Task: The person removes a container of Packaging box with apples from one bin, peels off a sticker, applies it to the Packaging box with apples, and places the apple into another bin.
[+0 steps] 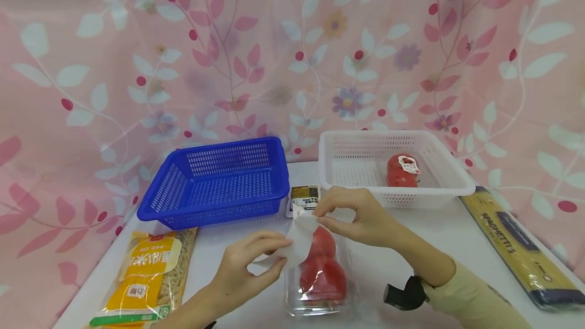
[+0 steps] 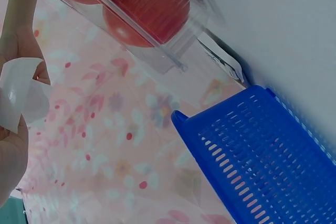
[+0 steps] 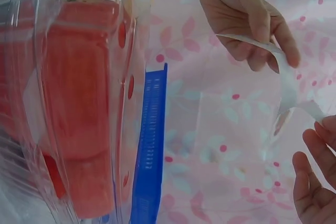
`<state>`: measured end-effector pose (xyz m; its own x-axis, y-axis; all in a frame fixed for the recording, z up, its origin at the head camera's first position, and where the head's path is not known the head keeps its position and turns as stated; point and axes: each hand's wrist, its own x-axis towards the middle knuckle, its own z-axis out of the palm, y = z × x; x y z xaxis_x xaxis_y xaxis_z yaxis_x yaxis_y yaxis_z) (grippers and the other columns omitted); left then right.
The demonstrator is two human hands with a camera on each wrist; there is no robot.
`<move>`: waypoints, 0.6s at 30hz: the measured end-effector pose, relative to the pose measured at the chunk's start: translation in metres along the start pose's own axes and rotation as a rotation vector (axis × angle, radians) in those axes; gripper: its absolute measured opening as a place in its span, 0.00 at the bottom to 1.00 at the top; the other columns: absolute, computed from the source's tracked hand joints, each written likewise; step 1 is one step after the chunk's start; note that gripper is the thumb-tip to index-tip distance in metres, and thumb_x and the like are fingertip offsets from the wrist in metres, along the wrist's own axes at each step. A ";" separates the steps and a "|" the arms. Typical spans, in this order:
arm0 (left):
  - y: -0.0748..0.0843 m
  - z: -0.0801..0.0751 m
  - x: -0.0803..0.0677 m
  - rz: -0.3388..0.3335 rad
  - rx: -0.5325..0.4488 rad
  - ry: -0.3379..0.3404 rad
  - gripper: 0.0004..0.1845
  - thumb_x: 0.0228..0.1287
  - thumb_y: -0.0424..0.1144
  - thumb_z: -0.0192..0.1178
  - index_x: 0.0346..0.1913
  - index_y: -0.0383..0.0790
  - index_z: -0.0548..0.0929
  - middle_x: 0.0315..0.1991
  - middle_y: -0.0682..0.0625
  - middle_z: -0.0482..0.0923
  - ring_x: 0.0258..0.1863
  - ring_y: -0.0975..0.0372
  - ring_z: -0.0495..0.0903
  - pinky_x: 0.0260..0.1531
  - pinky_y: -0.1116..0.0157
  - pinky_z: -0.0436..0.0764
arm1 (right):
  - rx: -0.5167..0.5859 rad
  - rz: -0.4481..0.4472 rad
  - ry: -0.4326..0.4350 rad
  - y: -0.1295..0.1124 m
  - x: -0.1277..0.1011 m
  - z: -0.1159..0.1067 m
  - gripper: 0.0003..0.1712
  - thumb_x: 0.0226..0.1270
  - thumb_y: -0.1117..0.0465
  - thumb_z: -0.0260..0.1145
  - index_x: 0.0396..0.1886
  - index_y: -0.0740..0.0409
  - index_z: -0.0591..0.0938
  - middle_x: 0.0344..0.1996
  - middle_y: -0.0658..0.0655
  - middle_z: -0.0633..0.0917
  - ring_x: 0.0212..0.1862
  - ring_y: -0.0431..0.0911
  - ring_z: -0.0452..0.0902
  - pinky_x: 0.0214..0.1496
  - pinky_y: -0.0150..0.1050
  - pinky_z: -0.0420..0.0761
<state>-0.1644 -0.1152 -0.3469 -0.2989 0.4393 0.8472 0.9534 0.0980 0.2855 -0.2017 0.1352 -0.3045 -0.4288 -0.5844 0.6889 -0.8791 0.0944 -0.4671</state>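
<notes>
A clear plastic box [image 1: 320, 288] with red tomatoes [image 1: 322, 268] lies on the white table in front of me. Both hands hold a curled white label [image 1: 298, 241] above the box. My left hand [image 1: 280, 249] pinches its lower end, and my right hand [image 1: 321, 214] pinches its upper end. In the right wrist view the left hand [image 3: 262, 40] grips the white label [image 3: 286, 77] beside the tomato box [image 3: 79, 103]. The left wrist view shows the label [image 2: 21, 95] and the box [image 2: 136, 14].
An empty blue basket [image 1: 219, 182] stands at the back left. A white basket [image 1: 448, 166] at the back right holds packed tomatoes [image 1: 402, 170]. A small packet [image 1: 304, 199] lies between them. A yellow pasta bag [image 1: 146, 278] lies left, a spaghetti pack [image 1: 521, 248] right.
</notes>
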 end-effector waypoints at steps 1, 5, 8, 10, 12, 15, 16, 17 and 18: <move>0.000 -0.002 -0.002 -0.013 0.002 0.003 0.11 0.60 0.35 0.59 0.45 0.35 0.81 0.38 0.46 0.79 0.32 0.62 0.79 0.32 0.74 0.78 | -0.013 0.007 0.017 0.001 -0.001 -0.001 0.12 0.52 0.73 0.67 0.35 0.54 0.83 0.32 0.49 0.84 0.37 0.40 0.77 0.38 0.37 0.79; -0.003 -0.007 -0.007 -0.030 -0.030 0.018 0.10 0.56 0.32 0.62 0.42 0.35 0.82 0.37 0.45 0.79 0.31 0.62 0.78 0.30 0.74 0.78 | -0.047 0.063 0.062 0.001 -0.003 -0.004 0.13 0.52 0.73 0.67 0.34 0.53 0.83 0.32 0.48 0.84 0.36 0.40 0.76 0.36 0.35 0.78; -0.005 -0.011 -0.012 -0.059 -0.069 0.029 0.10 0.49 0.25 0.65 0.36 0.37 0.82 0.34 0.45 0.79 0.28 0.63 0.78 0.27 0.74 0.78 | -0.057 0.121 0.079 0.001 -0.004 -0.006 0.12 0.52 0.72 0.68 0.34 0.52 0.84 0.32 0.46 0.84 0.37 0.39 0.77 0.36 0.36 0.79; -0.007 -0.014 -0.016 -0.100 -0.078 0.038 0.12 0.43 0.21 0.66 0.33 0.37 0.82 0.33 0.45 0.79 0.25 0.65 0.78 0.25 0.74 0.78 | -0.069 0.144 0.090 -0.001 -0.005 -0.007 0.12 0.52 0.72 0.68 0.34 0.52 0.84 0.32 0.46 0.84 0.37 0.39 0.77 0.36 0.36 0.79; -0.009 -0.018 -0.020 -0.163 -0.061 0.044 0.15 0.39 0.19 0.66 0.31 0.38 0.82 0.32 0.45 0.80 0.24 0.65 0.78 0.24 0.74 0.78 | -0.088 0.170 0.103 -0.001 -0.007 -0.008 0.11 0.52 0.71 0.69 0.33 0.52 0.84 0.32 0.45 0.84 0.36 0.38 0.77 0.36 0.36 0.79; -0.010 -0.025 -0.025 -0.276 -0.007 0.051 0.16 0.39 0.18 0.67 0.31 0.39 0.83 0.32 0.47 0.80 0.24 0.65 0.78 0.23 0.72 0.79 | -0.126 0.192 0.127 -0.001 -0.009 -0.008 0.11 0.51 0.71 0.69 0.31 0.51 0.83 0.31 0.47 0.84 0.36 0.39 0.77 0.36 0.36 0.78; -0.011 -0.028 -0.026 -0.317 0.021 0.050 0.15 0.41 0.19 0.67 0.32 0.40 0.84 0.33 0.48 0.80 0.24 0.65 0.78 0.23 0.72 0.79 | -0.147 0.205 0.133 -0.001 -0.010 -0.008 0.11 0.51 0.70 0.70 0.31 0.49 0.83 0.31 0.45 0.84 0.36 0.39 0.76 0.36 0.36 0.78; -0.012 -0.030 -0.027 -0.370 0.057 0.046 0.14 0.42 0.20 0.67 0.32 0.41 0.84 0.33 0.50 0.80 0.25 0.66 0.78 0.23 0.72 0.79 | -0.174 0.205 0.135 -0.001 -0.012 -0.007 0.12 0.51 0.70 0.70 0.31 0.48 0.83 0.31 0.45 0.83 0.35 0.39 0.76 0.36 0.36 0.78; -0.013 -0.033 -0.028 -0.425 0.092 0.037 0.14 0.44 0.21 0.67 0.32 0.42 0.85 0.33 0.52 0.81 0.25 0.67 0.78 0.23 0.71 0.79 | -0.207 0.202 0.136 0.000 -0.013 -0.006 0.12 0.50 0.70 0.70 0.31 0.48 0.83 0.31 0.44 0.83 0.35 0.39 0.76 0.35 0.35 0.78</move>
<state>-0.1696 -0.1580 -0.3598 -0.6650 0.3109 0.6791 0.7448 0.3434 0.5722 -0.1972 0.1481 -0.3099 -0.6109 -0.4257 0.6676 -0.7909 0.3675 -0.4893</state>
